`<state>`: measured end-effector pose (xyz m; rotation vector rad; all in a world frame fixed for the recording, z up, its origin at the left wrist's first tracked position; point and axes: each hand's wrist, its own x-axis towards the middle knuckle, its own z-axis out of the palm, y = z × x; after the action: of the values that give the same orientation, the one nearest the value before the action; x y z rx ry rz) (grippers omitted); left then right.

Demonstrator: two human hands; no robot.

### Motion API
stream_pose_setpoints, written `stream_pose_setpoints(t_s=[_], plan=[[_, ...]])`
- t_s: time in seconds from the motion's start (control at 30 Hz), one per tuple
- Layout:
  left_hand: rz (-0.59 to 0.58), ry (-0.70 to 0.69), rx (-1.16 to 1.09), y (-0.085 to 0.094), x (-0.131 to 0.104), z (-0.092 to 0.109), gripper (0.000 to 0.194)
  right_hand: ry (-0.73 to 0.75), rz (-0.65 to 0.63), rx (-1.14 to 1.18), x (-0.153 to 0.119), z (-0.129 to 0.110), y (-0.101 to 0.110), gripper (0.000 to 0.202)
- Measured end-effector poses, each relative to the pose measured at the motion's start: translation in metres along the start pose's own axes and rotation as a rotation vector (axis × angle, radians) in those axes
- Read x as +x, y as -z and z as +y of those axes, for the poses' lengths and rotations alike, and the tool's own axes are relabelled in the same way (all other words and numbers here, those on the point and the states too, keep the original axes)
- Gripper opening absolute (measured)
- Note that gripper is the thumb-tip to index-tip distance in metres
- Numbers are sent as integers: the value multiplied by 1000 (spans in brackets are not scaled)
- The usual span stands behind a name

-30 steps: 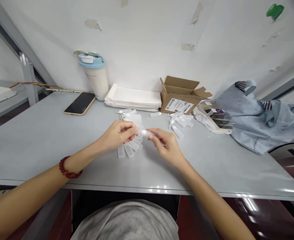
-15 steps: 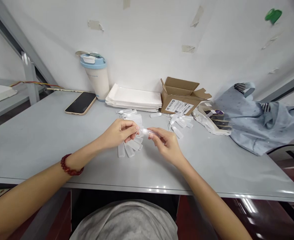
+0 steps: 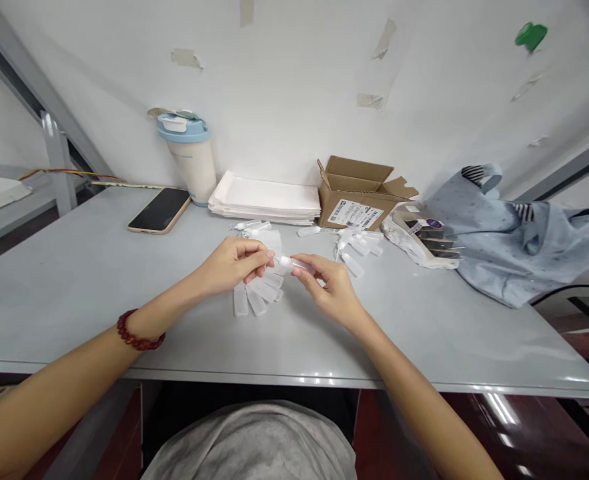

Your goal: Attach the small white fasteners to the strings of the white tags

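My right hand [image 3: 328, 285] is closed, with thumb and fingers pinching the clear body of a small plastic bottle [image 3: 299, 265]. Its white cap [image 3: 284, 261] points left. My left hand [image 3: 241, 263] is closed too, fingertips pinched just beside the cap on what looks like a thin white string; the fingers partly hide it. Both hands are above the table. Under and beyond my left hand lies a fanned-out group of similar translucent bottles [image 3: 257, 303]. A second cluster of bottles [image 3: 353, 262] lies beyond my right hand, and a single bottle [image 3: 308, 231] rests near the box.
Along the back of the grey table [image 3: 184, 350] stand a phone [image 3: 159, 211], a blue-lidded cup [image 3: 191, 160], a white paper stack [image 3: 267, 197] and an open cardboard box [image 3: 359, 200]. To the right are a plastic-wrapped pack [image 3: 431, 240] and a blue cloth bag [image 3: 519, 247].
The view has shifted slightly. The bottle's cap sits a little closer to my left fingertips, and more of its clear body shows ahead of my right fingers. Both hands keep their pinch.
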<state>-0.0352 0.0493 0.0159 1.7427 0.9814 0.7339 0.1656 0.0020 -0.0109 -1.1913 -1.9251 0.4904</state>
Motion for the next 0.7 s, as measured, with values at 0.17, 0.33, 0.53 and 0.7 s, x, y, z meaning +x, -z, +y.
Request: stream_pose_setpoints(t_s=[0.17,0.33,0.53,0.7], plan=[[99,38,4,10,4,-3,29,33,38,-173,2,16,8,26],[158,113,31,18,7,-7,30,-100,69,-549,6,42,29,29],[253,105,221,23,10,-11,43,-459,-7,-821,7,49,48,41],[251,113,345,25,9,-11,45,-464,-15,-779,8,47,48,33]])
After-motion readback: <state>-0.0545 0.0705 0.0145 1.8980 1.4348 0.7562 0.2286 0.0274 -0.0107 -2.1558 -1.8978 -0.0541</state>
